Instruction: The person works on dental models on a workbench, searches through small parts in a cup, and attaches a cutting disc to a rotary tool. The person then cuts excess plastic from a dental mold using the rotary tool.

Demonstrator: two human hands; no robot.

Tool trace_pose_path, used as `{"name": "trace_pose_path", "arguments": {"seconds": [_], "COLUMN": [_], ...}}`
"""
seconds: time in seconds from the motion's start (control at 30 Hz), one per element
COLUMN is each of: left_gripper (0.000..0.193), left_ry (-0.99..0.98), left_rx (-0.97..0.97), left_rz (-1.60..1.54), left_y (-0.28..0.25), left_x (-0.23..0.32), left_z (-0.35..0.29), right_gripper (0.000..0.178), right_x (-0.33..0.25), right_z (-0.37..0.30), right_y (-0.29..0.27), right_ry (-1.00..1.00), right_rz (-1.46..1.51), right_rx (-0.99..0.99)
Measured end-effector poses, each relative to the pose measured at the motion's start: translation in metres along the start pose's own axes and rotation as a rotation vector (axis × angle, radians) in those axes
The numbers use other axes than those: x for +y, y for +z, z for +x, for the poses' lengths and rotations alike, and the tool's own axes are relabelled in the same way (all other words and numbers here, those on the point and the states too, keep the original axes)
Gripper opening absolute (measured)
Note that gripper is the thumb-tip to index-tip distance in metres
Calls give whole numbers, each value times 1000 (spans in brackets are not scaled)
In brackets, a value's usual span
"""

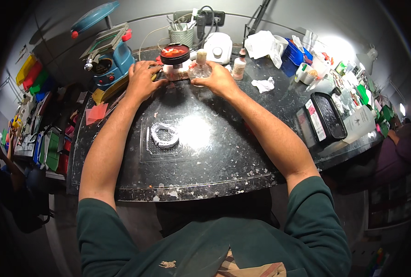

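At the far side of the black bench, my right hand (218, 79) is closed round a small clear glass spirit lamp (199, 71) with a pale cap. My left hand (143, 79) lies left of it, fingers spread, beside a round dark-red dish (174, 56) on a pale base. Orange-red pieces lie in that dish. Whether the left fingertips touch the base, I cannot tell. Between my forearms a whitish, arch-shaped dental piece (165, 135) rests on a clear gridded plate (146, 150).
A blue machine (111, 67) stands at the back left, pink sheets (96, 113) near it. A dropper bottle (238, 65), crumpled tissue (263, 85) and white device (218, 48) are at the back. On the right sits a black box (329, 116). Another person's hand (393, 136) shows far right.
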State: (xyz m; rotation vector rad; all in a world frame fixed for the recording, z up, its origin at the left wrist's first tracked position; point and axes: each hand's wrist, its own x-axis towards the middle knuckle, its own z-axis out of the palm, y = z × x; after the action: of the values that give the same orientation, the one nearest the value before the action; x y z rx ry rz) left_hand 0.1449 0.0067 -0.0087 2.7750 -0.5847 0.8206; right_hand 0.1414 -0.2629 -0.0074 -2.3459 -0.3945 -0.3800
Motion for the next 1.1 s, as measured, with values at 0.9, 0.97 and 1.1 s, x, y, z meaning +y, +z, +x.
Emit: {"name": "trace_pose_path", "arguments": {"seconds": [0.9,0.97,1.1], "left_gripper": [23,24,22], "left_ry": [-101,-72,-149], "left_rx": [2,7,60], "left_rz": [-395,-359,-380], "left_y": [-91,-90,-104], "left_x": [17,12,12], "left_z": [-91,-98,-106], "right_gripper": [46,37,26], "right_x": [30,35,48], "right_z": [-44,-47,-56], "right_y": [-61,-55,-95], "right_ry": [-248,-352,-253], "right_rz": [-420,-435,-353], "right_rx": [-206,-221,-150]}}
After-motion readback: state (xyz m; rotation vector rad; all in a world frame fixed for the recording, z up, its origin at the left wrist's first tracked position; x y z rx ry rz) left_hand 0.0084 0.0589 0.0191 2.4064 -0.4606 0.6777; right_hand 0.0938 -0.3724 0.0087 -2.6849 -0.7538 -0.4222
